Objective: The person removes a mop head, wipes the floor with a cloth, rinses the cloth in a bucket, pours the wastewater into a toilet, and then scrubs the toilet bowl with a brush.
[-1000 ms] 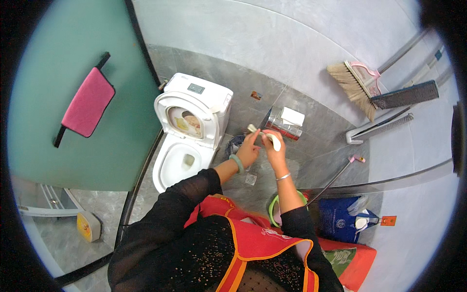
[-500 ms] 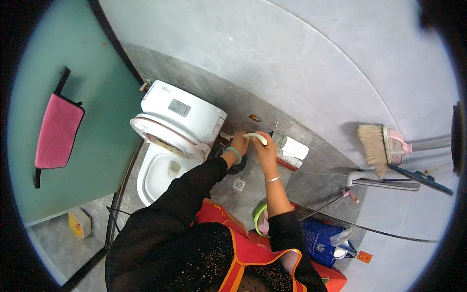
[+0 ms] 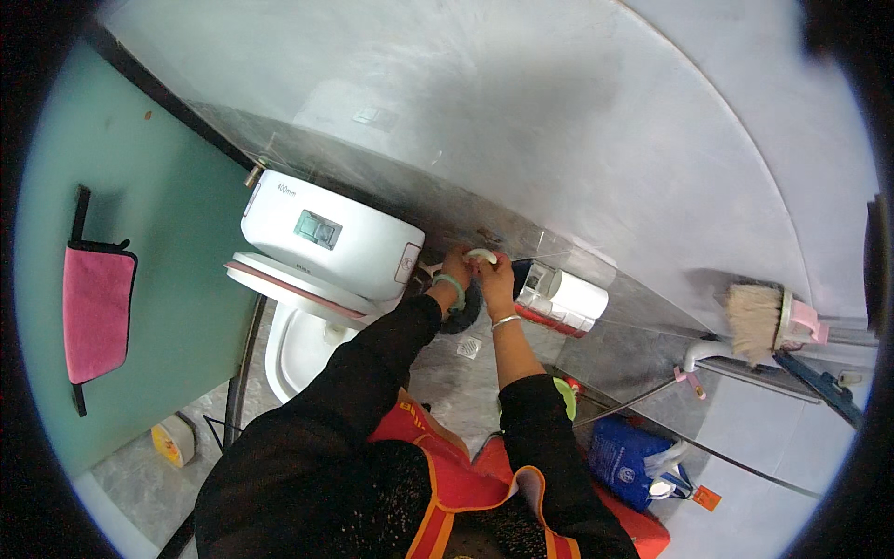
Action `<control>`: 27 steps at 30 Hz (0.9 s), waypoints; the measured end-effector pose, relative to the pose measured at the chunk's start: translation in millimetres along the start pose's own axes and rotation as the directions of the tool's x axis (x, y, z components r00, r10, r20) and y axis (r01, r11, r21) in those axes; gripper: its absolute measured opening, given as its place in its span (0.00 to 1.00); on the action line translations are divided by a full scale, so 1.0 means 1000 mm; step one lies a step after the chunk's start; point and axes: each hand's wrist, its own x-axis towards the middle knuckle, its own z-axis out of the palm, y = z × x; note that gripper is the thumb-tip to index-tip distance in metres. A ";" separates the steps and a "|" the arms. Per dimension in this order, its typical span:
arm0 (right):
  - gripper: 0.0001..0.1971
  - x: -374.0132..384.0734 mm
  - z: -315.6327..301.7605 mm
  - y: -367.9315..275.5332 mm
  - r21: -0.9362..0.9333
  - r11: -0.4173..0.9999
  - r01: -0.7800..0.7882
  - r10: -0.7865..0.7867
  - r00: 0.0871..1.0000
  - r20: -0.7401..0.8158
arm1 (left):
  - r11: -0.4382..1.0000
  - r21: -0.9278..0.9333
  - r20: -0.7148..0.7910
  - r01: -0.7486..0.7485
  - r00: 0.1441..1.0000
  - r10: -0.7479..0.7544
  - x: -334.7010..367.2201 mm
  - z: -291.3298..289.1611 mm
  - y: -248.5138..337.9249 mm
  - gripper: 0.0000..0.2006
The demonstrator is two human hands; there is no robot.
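Observation:
Both of my hands meet beside the toilet [image 3: 326,224], low by the wall. My left hand [image 3: 454,270], with a green bangle at its wrist, has its fingers closed at a pale curved piece [image 3: 481,254]. My right hand [image 3: 497,281], wearing a silver bangle, grips the same piece from the other side. The piece arches above the fingers; its kind does not show clearly, and its lower parts are hidden. A dark round container [image 3: 464,315] sits just below the hands, partly covered by my left wrist.
A white roll [image 3: 579,294] rests by a red-and-white package [image 3: 549,315] to the right. Further right are a broom [image 3: 759,321], a white pipe [image 3: 706,352] and a blue bag [image 3: 619,464]. A green panel with a pink pouch [image 3: 98,312] stands at left; a floor drain [image 3: 468,347] lies below.
My hands have come closer together, and less of the pale curved piece shows between them. The whole view has shifted and tilted.

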 end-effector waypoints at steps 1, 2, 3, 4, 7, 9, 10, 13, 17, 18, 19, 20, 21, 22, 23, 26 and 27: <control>0.10 0.000 0.005 0.000 0.049 0.997 -0.054 0.053 0.999 0.007 | 0.964 0.256 0.020 -0.079 0.997 0.076 0.004 -0.005 -0.009 0.12; 0.10 0.002 0.015 0.000 0.108 0.989 -0.097 0.095 0.995 0.030 | 0.856 0.500 0.057 -0.129 0.992 0.116 0.014 -0.017 -0.024 0.13; 0.10 0.004 0.026 0.000 0.072 0.995 -0.071 0.067 0.996 0.051 | 0.930 0.360 0.044 -0.069 0.997 0.057 0.025 -0.027 -0.038 0.13; 0.10 0.009 0.034 0.005 0.038 0.999 -0.032 0.029 0.997 0.070 | 0.977 0.211 0.031 -0.015 0.999 0.009 0.037 -0.038 -0.049 0.13; 0.10 0.013 0.038 0.014 0.120 0.992 -0.029 0.018 0.996 0.090 | 0.834 -0.508 0.107 0.216 0.976 -0.187 0.038 -0.035 -0.038 0.14; 0.10 0.019 -0.006 0.035 0.162 0.985 -0.056 0.057 0.998 -0.005 | 0.888 0.457 0.111 0.055 0.987 -0.118 -0.002 0.001 0.045 0.14; 0.09 0.018 0.011 0.026 0.203 0.978 -0.048 0.038 0.998 0.056 | 0.870 0.494 0.059 -0.015 0.998 -0.016 0.004 -0.017 0.027 0.14; 0.07 0.025 0.028 0.024 0.341 0.929 -0.145 0.122 0.989 0.088 | 0.837 0.540 -0.018 -0.092 0.993 0.121 0.019 -0.031 -0.002 0.14; 0.07 0.033 0.022 0.030 0.373 0.916 -0.150 0.121 0.988 0.099 | 0.755 0.614 0.100 -0.231 0.971 0.216 0.017 -0.017 0.013 0.18; 0.07 0.035 0.021 0.031 0.343 0.928 -0.146 0.110 0.986 0.124 | 0.760 0.605 0.127 -0.238 0.971 0.204 0.019 -0.013 0.011 0.19; 0.08 0.035 0.022 0.032 0.313 0.938 -0.148 0.102 0.982 0.158 | 0.764 0.600 0.145 -0.238 0.971 0.190 0.019 -0.014 0.008 0.20; 0.08 0.033 0.022 0.028 0.088 0.995 -0.052 0.040 0.990 0.138 | 0.848 0.519 0.115 -0.104 0.992 0.051 0.020 -0.012 0.010 0.21; 0.08 0.031 0.024 0.024 0.233 0.966 -0.112 0.081 0.987 0.137 | 0.796 0.598 0.127 -0.093 0.992 0.021 0.020 -0.009 0.013 0.21; 0.09 0.029 0.026 0.022 0.373 0.912 -0.168 0.121 0.982 0.146 | 0.735 0.672 0.139 -0.091 0.990 -0.005 0.019 -0.007 0.020 0.22; 0.09 0.024 0.037 0.016 0.503 0.833 -0.231 0.156 0.970 0.187 | 0.748 0.652 0.048 -0.123 0.991 0.121 0.017 -0.010 0.011 0.22; 0.09 0.007 0.005 0.042 0.349 0.928 -0.132 0.121 0.991 0.053 | 0.981 0.187 -0.173 -0.050 0.981 0.083 -0.029 0.012 0.064 0.19; 0.09 0.000 0.002 0.044 0.297 0.950 -0.100 0.099 0.995 0.020 | 0.979 0.163 -0.185 -0.125 0.971 0.155 -0.049 0.004 0.087 0.21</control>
